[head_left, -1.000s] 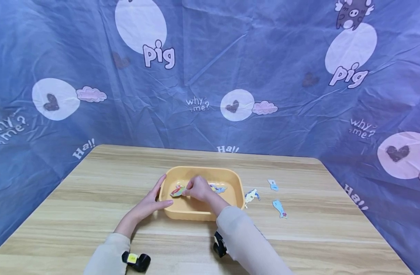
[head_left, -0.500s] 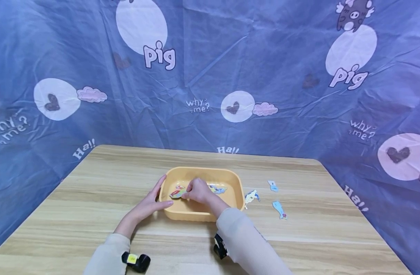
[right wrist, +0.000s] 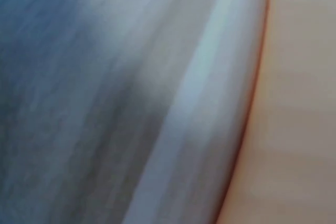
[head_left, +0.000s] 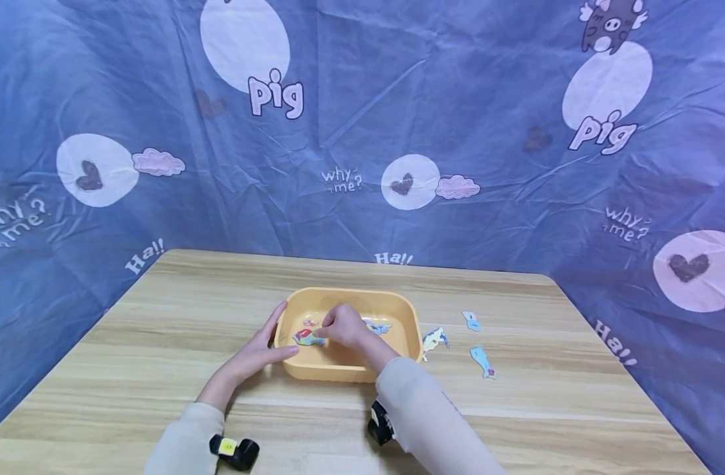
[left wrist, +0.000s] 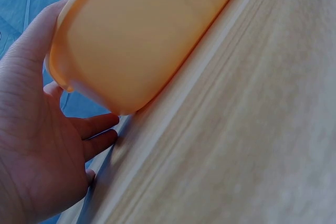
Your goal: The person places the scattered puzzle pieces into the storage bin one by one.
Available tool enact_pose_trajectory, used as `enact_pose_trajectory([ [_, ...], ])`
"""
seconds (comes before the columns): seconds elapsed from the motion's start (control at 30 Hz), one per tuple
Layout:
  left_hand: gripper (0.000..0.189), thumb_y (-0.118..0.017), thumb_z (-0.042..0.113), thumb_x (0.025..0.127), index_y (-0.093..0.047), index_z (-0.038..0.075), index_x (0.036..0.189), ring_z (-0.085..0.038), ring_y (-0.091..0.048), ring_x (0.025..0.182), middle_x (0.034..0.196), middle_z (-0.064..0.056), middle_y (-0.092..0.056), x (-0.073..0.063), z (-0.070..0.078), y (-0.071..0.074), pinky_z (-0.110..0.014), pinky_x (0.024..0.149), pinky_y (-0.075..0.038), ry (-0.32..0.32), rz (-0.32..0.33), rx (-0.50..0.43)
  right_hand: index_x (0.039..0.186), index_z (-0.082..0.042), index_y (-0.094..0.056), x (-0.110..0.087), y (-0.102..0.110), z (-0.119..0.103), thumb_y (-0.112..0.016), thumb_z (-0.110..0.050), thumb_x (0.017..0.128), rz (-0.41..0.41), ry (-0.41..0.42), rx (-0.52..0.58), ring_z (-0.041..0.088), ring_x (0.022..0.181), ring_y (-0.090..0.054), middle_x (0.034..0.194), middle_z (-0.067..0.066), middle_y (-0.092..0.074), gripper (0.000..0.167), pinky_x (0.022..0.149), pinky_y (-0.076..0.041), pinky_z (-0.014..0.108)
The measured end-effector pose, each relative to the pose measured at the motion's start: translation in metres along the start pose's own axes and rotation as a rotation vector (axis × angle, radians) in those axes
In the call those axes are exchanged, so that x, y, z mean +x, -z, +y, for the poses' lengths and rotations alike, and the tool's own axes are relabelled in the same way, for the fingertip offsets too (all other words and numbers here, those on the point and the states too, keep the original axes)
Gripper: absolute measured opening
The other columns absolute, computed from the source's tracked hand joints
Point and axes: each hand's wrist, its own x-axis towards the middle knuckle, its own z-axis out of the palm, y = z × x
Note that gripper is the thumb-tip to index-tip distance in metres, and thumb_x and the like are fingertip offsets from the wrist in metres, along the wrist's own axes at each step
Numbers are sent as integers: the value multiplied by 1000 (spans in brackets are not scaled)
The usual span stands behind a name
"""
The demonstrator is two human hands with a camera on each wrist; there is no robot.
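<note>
In the head view my left hand holds the left end of a yellow-orange plastic tray, thumb over the rim. The left wrist view shows the fingers of that hand against the tray's outer wall. Inside the tray, my right hand has thumb and index finger at the upper right edge of a flat, colourful irregular piece, red, yellow and blue-green. A small pink-red piece lies just behind it. Partly hidden by the right hand is a blue patterned piece.
Right of the tray, a white-and-blue piece touches or nearly touches its wall. Two light-blue pieces lie farther right on the wooden table. A blue printed cloth hangs behind. The right wrist view holds only table and tray wall.
The colourful piece under the right fingertips has turned and lowered slightly, and more of its right end shows. The left hand and tray stay in place.
</note>
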Motion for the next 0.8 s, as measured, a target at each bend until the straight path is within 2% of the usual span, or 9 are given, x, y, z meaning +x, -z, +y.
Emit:
enact_pose_trajectory([
  [0.13, 89, -66, 24, 75, -5, 23, 140, -29, -9, 126, 142, -12, -4, -1, 0, -1, -49, 98, -9, 7, 2, -1, 68, -5, -64, 0, 7, -2, -72, -19, 69, 21, 3, 45, 8, 56, -48, 59, -4, -55, 16, 54, -41, 20],
  [0.37, 89, -66, 25, 74, -5, 25, 139, -29, -7, 126, 142, -11, -2, 0, -1, -1, -49, 98, -7, 17, 5, -2, 76, 1, -60, -2, 25, 0, -69, -14, 72, 21, -4, 170, 19, 59, -58, 61, 3, -57, 18, 54, -43, 21],
  [0.57, 90, -66, 24, 75, -4, 23, 140, -32, -5, 126, 142, -13, -1, 0, -3, 0, -50, 98, -5, 13, 7, 4, 76, -1, -63, -6, 44, 2, -70, -16, 72, 65, 43, 164, 10, 61, -52, 68, 0, -58, 17, 56, -43, 22],
  [0.8, 90, -67, 24, 74, -5, 26, 139, -30, -4, 126, 142, -12, -1, 0, -3, -2, -49, 98, -5, 25, 8, 5, 83, 0, -64, -12, 67, 7, -69, -16, 72, 108, 45, 179, 12, 69, -55, 75, 2, -61, 21, 65, -45, 23],
])
